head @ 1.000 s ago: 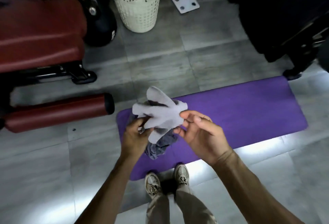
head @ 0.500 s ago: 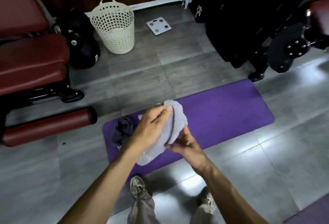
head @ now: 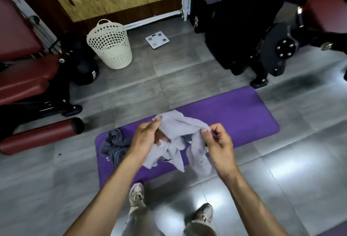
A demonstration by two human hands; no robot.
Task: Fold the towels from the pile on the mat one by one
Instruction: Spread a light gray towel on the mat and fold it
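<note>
My fingers are curled on both sides around a pale grey towel (head: 180,128): my left hand (head: 148,138) grips one bunched end near its upper corner, and my right hand (head: 217,142) pinches the opposite edge between thumb and forefinger, the other fingers folded in. The cloth hangs in the air between them, slack and crumpled, its loose folds drooping down over the near edge of the mat

Around me, biggest first: the grey tiled floor (head: 169,74), glossy with glare at the right. At the left a dark red padded bench (head: 24,74) with a black frame and a red roller pad (head: 39,134) sticking out toward the mat. At the upper right a black machine (head: 234,29) with a round bolted plate. Across the middle lies the purple mat (head: 234,115), running from lower left to upper right. Behind it, against the wooden wall, stands a cream perforated laundry basket (head: 112,48) — upright, with a dark ball (head: 84,66) just beside it at its left

On the left end of the mat lies the rest of the pile — a darker grey towel (head: 114,145), crumpled, just beside my left wrist. Further back on the tiles sits a small white bathroom scale (head: 157,39). My two shoes (head: 137,194) stand on the floor just short of the mat's near edge
</note>
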